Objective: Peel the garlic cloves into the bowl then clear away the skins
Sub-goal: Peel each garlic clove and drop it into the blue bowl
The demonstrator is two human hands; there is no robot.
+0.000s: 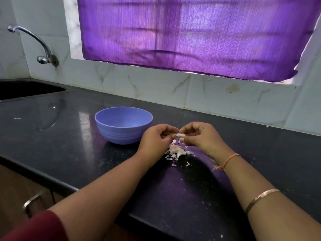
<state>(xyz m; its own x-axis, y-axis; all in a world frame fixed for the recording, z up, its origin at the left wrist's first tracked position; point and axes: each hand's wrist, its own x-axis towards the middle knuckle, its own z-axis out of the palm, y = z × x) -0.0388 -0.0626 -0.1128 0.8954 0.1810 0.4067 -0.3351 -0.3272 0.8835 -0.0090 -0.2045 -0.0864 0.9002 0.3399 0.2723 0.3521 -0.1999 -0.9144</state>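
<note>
Left hand: we see our left hand [156, 138] with its fingers curled in. The thumb and fingertips meet the near end of a garlic clove [181, 135] and pinch it.
Right hand: our right hand [199, 136] is curled the same way and pinches the other end of the same clove between thumb and forefinger. The two hands are almost touching at the fingertips.
Garlic clove: small and pale, it is held in the air between our hands, above the counter [69, 136] and just to the right of the bowl. We cannot tell how much skin is on it.
Skins: a loose pile of skins [171, 151] lies on the counter right under our hands. In it is a larger pale piece [180, 152] that looks like another clove. A few flakes are scattered nearer to us.
Bowl: the blue bowl [121, 134] stands upright on the counter, just left of our left hand. From here we see only its far inner wall, not its bottom.
Wrists: an orange thread [231, 158] is tied round our right wrist, with a metal bangle [260, 200] further up the arm. A dark red sleeve [34, 226] covers our upper left arm.
Surroundings: a dark sink [26, 89] is set in the counter at far left, under a curved tap [33, 40] on the tiled wall. A purple curtain [191, 35] hangs over the window behind the counter.
</note>
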